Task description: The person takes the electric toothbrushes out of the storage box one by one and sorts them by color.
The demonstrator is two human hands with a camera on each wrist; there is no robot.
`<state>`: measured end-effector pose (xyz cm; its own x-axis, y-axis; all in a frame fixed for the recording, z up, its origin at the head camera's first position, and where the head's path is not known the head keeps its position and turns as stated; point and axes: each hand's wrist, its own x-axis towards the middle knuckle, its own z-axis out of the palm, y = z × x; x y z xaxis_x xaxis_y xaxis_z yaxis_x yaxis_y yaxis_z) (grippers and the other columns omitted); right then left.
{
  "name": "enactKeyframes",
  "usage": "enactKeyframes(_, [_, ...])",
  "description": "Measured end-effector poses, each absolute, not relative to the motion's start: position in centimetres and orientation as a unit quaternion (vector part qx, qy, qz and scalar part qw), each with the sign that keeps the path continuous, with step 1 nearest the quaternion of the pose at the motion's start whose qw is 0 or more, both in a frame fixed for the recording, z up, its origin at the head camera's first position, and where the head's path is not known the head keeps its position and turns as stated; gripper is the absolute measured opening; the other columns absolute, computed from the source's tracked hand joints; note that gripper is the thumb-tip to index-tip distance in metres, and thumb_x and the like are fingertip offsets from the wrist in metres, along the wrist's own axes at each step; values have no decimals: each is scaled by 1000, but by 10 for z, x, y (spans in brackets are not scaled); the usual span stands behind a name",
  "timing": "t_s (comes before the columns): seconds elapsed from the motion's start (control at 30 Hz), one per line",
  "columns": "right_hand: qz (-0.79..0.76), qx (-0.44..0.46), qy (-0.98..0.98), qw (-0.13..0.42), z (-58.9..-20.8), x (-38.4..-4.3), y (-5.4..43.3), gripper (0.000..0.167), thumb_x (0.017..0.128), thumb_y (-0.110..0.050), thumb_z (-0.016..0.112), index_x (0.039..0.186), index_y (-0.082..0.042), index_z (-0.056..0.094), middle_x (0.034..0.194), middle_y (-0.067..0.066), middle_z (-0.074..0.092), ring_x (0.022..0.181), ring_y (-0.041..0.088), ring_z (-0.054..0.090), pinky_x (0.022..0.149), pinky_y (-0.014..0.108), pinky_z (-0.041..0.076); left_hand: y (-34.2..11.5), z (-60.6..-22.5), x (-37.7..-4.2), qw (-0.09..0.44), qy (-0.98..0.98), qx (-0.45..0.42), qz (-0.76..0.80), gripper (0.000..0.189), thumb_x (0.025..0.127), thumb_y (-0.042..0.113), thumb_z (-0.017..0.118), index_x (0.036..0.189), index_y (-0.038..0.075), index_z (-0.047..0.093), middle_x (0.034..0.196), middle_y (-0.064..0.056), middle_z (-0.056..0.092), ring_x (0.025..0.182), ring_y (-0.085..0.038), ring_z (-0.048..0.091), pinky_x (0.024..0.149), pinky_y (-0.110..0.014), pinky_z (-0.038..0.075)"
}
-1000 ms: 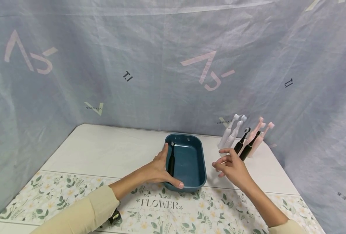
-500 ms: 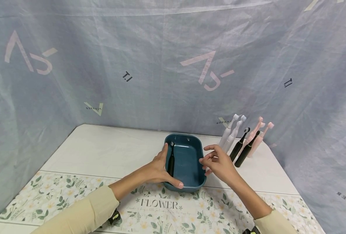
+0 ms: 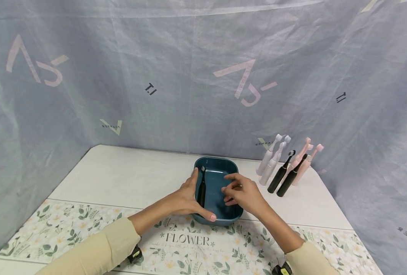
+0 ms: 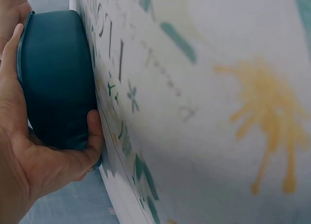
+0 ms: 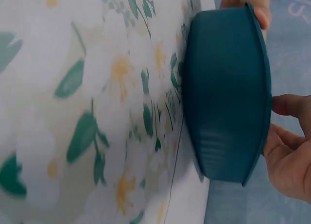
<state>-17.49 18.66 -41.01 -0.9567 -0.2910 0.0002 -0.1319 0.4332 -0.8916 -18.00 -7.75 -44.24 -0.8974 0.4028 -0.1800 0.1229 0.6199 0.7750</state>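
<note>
A teal plastic bin [image 3: 225, 221] stands on the table in the head view. Inside, along its left wall, lies a black electric toothbrush [image 3: 201, 191]. My left hand [image 3: 186, 198] holds the bin at its front left corner, thumb on the front wall and fingers along the left side. In the left wrist view that thumb [image 4: 94, 129] lies against the teal wall. Over the bin's right side hovers my right hand [image 3: 244, 194], fingers loosely bent and nothing seen between them. The right wrist view shows the right hand [image 5: 291, 158] just beyond the rim.
Several electric toothbrushes stand upright at the back right: white ones [image 3: 267, 162], black ones [image 3: 287, 183] and pink ones [image 3: 305, 166]. A floral mat [image 3: 86, 225] covers the table's front part. Behind the table hangs a grey-blue printed curtain [image 3: 175, 114].
My right hand has moved left from beside the black toothbrushes to over the bin, uncovering the bases of the standing brushes. My left hand and the bin have stayed in place.
</note>
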Motion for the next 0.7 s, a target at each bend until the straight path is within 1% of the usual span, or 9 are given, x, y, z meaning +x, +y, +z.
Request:
enactKeyframes(0.17, [-499,-135,852,89,-411,-171,177,53,110,-15,76,156,4,60,113,22,79,85,24,84,76,36,71,-75,-441,-180,174,885,148,406,173,65,76,103,180,35,-20,192,-12,-4,177,-49,10,131,-79,33])
enactKeyframes(0.27, [-489,-133,857,95,-410,-171,172,54,109,-16,77,155,6,61,110,21,79,83,24,83,75,37,71,-74,-441,-180,174,885,148,405,173,65,76,103,180,35,-20,192,-12,-4,177,-49,10,130,-79,33])
enactKeyframes(0.4, [-476,-123,864,107,-410,-175,166,58,108,-18,78,158,5,58,110,16,80,83,21,83,75,37,71,-75,-441,-180,175,886,144,405,172,65,75,103,180,36,-20,192,-12,-3,177,-47,11,130,-78,34])
enactKeyframes(0.47, [-475,-116,865,117,-409,-177,162,62,108,-18,79,162,3,55,111,15,80,83,21,82,75,37,71,-75,-441,-180,175,886,143,404,172,65,76,103,180,37,-20,192,-12,-2,177,-47,12,130,-78,35])
enactKeyframes(0.6, [-486,-99,857,141,-410,-181,156,76,107,-17,80,172,-1,43,112,15,79,84,22,82,74,39,71,-76,-440,-179,175,887,145,401,172,65,77,102,180,35,-20,192,-14,-1,177,-47,13,130,-77,35])
enactKeyframes(0.7, [-491,-85,853,154,-411,-183,151,83,106,-17,81,176,-4,37,111,15,78,85,24,82,74,40,71,-78,-440,-179,175,887,150,399,172,66,78,101,180,33,-20,192,-14,-2,177,-48,12,131,-77,34])
